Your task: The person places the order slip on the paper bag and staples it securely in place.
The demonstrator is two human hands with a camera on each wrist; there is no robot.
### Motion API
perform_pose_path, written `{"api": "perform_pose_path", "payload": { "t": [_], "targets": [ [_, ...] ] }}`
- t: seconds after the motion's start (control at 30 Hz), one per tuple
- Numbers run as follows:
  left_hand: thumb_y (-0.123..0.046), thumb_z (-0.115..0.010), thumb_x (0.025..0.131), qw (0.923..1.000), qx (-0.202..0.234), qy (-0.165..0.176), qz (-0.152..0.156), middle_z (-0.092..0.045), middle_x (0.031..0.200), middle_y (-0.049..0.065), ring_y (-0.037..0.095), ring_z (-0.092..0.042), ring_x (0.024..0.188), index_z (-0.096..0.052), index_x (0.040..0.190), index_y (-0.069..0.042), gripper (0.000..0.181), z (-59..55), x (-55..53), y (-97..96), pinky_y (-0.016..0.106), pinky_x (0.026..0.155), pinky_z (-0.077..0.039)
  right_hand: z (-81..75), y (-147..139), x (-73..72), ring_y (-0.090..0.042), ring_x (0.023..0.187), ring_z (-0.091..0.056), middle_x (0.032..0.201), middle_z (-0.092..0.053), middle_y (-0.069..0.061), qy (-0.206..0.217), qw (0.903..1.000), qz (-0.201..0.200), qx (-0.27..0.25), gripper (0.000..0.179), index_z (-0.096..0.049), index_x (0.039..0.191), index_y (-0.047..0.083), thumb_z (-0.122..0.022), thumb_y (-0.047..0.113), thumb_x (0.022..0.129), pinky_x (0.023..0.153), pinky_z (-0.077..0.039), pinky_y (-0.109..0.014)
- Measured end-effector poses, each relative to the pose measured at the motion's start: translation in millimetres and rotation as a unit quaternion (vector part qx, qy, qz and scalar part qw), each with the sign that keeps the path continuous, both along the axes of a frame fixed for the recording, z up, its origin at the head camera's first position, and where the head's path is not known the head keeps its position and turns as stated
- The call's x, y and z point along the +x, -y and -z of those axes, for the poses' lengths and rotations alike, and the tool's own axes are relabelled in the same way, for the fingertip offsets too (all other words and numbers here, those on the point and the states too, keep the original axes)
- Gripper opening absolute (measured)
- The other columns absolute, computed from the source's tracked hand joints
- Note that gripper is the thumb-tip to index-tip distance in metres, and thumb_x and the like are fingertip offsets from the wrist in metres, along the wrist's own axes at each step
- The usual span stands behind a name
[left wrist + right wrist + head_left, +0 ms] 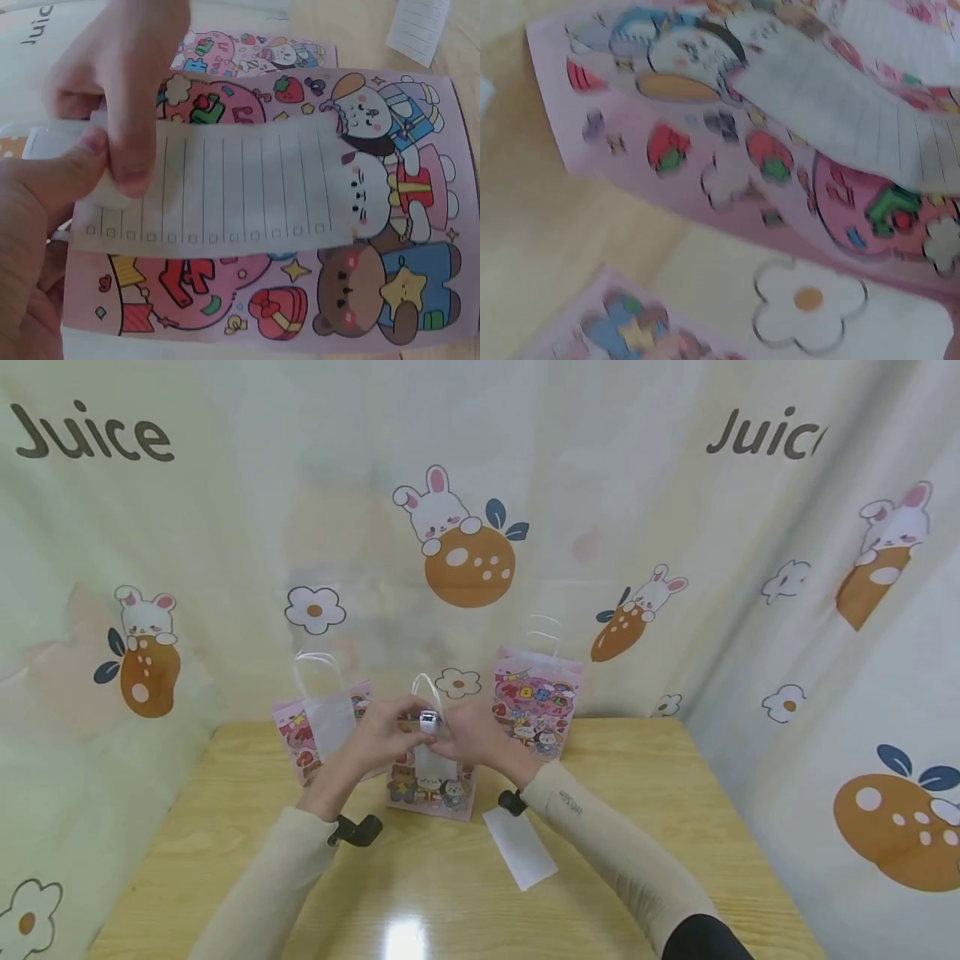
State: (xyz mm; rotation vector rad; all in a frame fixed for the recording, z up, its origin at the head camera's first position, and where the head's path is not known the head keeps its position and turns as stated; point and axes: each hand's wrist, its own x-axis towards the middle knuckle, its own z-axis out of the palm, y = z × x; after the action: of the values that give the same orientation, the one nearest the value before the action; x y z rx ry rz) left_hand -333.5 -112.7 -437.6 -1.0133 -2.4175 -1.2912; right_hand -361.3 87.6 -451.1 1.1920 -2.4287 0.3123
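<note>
My left hand (381,735) + right hand (474,732) pinch white gadget (428,722) at bag (430,808) top; imo, square lined slip (240,187) below them.

Slip (521,849) on table (360,897), bags (431,792) behind

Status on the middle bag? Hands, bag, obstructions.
Left hand, right hand: gripping small white tool at top of middle bag. Lined slip against bag's front. Loose slip on table, clear of bag. Nothing visibly blocking.

Three bags (537,700), three slips (520,849)
</note>
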Motion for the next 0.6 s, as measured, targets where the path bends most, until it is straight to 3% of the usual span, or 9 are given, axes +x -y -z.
{"api": "perform_pose_path", "payload": {
  "t": [0.2,0.3,0.4,0.47,0.6],
  "targets": [
    [-0.007,-0.081,0.079,0.9995,-0.005,-0.001,-0.032,-0.069,0.109,0.004,0.022,-0.065,0.099,-0.063,0.112,-0.011,0.037,-3.2,4.3,2.7,0.043,0.079,-0.054,-12.0,-6.5,-3.3,-0.004,0.051,-0.047,0.067,-0.060,0.009,0.082,0.9948,0.039,0.047,0.038,-0.067,0.107,0.017,-0.072,0.048,0.085,0.045,-0.037,-0.018],
    [-0.005,-0.082,0.077,0.9975,0.032,-0.028,-0.057,-0.068,0.109,0.007,0.024,-0.063,0.100,-0.063,0.113,-0.009,0.040,-5.8,8.5,8.3,0.047,0.083,-0.051,-12.9,-9.2,-4.4,-0.002,0.055,-0.051,0.076,-0.067,0.007,0.102,0.9933,0.049,0.023,0.034,-0.068,0.112,0.017,-0.073,0.039,0.087,0.049,-0.041,-0.019],
    [-0.006,-0.084,0.075,0.9922,0.080,-0.039,-0.088,-0.068,0.108,0.006,0.025,-0.061,0.103,-0.064,0.113,-0.007,0.043,-9.9,19.0,16.9,0.048,0.091,-0.046,-10.7,-12.5,-5.7,-0.004,0.055,-0.052,0.077,-0.069,0.006,0.123,0.9908,0.053,-0.018,0.020,-0.072,0.104,0.017,-0.072,0.032,0.089,0.050,-0.042,-0.021],
    [-0.007,-0.085,0.074,0.9884,0.110,-0.027,-0.102,-0.067,0.106,0.005,0.024,-0.060,0.104,-0.064,0.112,-0.007,0.043,-10.5,28.2,24.0,0.050,0.094,-0.042,-9.8,-15.2,-6.6,-0.006,0.057,-0.055,0.076,-0.070,0.005,0.140,0.9877,0.057,-0.041,0.014,-0.073,0.095,0.017,-0.072,0.030,0.089,0.050,-0.043,-0.022],
    [-0.012,-0.084,0.077,0.9806,0.145,0.040,-0.126,-0.065,0.107,0.006,0.024,-0.059,0.105,-0.060,0.112,-0.007,0.042,-4.0,48.4,38.0,0.054,0.098,-0.038,-9.8,-20.9,-12.2,-0.014,0.075,-0.067,0.090,-0.073,-0.001,0.179,0.9780,0.073,-0.078,0.014,-0.072,0.095,0.013,-0.072,0.026,0.089,0.062,-0.052,-0.026]
  ]
}}
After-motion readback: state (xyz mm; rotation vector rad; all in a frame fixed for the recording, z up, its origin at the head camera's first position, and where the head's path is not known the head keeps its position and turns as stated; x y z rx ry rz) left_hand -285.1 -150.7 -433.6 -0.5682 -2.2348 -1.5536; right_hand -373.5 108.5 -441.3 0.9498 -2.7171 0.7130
